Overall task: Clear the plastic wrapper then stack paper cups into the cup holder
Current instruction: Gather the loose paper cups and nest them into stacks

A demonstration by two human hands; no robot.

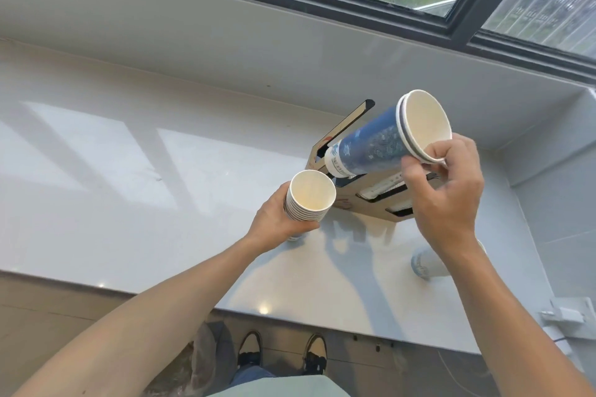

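Both forearms are bare from elbow to wrist, with no sleeve, watch, ring or glove showing on the left hand point(280, 219) or the right hand point(448, 190). A pale green-grey shirt point(283, 388) fills the bottom edge of the view, its hem curved. Below it shows a strip of blue denim trousers point(250, 375). The two shoes point(250, 350) are low sneakers with beige-tan toe panels, black edging and black laces; the right one point(316, 353) matches the left in colour and shape.
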